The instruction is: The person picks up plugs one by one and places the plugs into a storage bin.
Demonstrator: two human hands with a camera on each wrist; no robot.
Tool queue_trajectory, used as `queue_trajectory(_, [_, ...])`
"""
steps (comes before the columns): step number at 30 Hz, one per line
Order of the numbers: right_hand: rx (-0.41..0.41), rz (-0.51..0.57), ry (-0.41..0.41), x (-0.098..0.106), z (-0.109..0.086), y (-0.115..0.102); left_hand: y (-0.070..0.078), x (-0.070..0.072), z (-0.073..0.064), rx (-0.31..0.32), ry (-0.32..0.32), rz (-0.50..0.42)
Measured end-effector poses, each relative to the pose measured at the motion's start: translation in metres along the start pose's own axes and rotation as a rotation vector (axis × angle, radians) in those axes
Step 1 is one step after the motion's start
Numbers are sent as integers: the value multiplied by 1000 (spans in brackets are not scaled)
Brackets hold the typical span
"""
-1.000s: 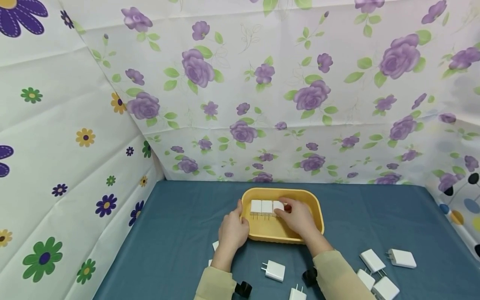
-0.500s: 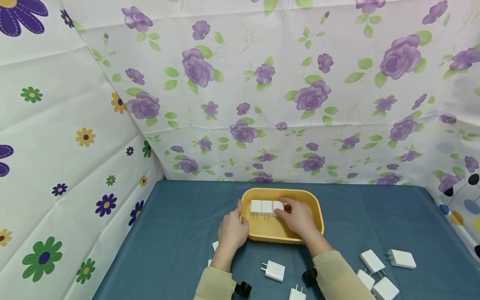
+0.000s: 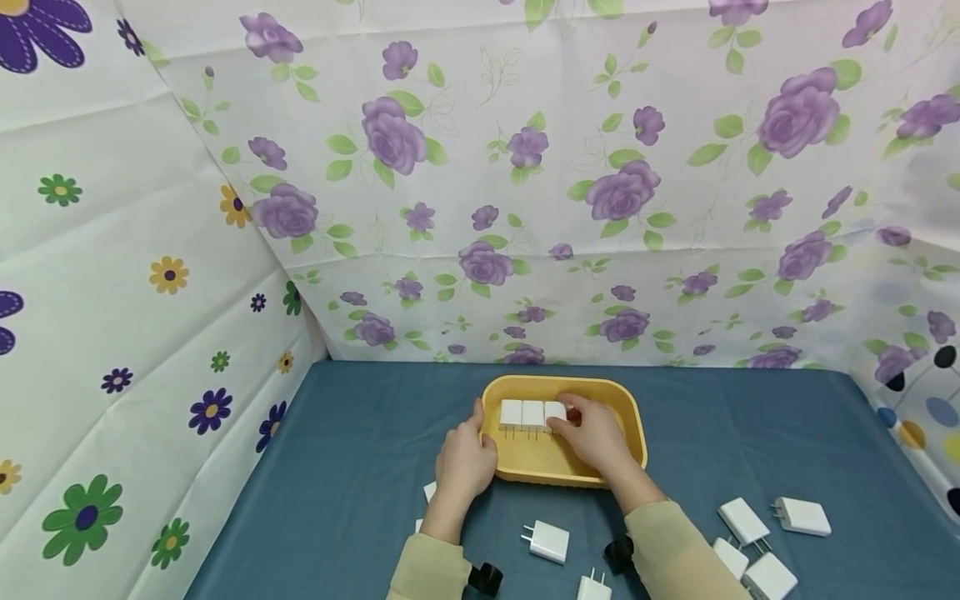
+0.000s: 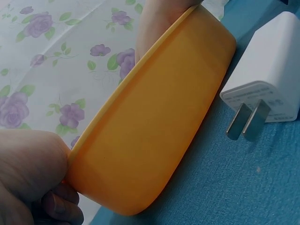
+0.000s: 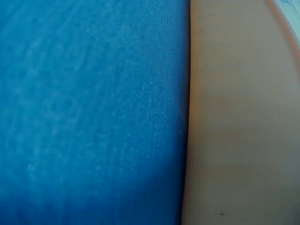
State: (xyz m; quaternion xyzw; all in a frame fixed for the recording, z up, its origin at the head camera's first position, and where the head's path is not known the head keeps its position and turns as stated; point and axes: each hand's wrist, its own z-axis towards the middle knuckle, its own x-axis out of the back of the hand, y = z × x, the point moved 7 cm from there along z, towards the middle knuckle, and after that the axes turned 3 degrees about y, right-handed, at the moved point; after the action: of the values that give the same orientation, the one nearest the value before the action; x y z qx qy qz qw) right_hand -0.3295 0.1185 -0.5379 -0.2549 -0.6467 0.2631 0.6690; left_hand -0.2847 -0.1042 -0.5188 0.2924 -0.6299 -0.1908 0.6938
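Note:
A yellow plastic tray (image 3: 566, 477) lies on the blue cloth in the head view. Inside it, three white charger plugs stand side by side in a row, prongs toward the person. My left hand (image 3: 467, 457) grips the tray's left end; in the left wrist view its thumb and curled fingers are at the rim. Reaching in over the near right side, my right hand (image 3: 597, 433) pinches the rightmost charger plug (image 3: 553, 412) against its neighbour (image 3: 532, 413). The right hand's fingertips partly cover that plug. The leftmost plug (image 3: 511, 413) is untouched.
Outside the tray, one charger plug (image 3: 547, 542) lies between the forearms, another (image 3: 594, 588) at the bottom edge. Several more (image 3: 744, 522) are clustered at the right. White pieces (image 3: 430, 492) peek out beside the left wrist. A flowered curtain (image 3: 487, 167) hangs behind the table.

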Motion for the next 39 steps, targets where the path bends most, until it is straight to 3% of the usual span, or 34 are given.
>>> queue_trajectory(39, [38,19,22,4,-3,-3,3,2,0,-9,4,-2])
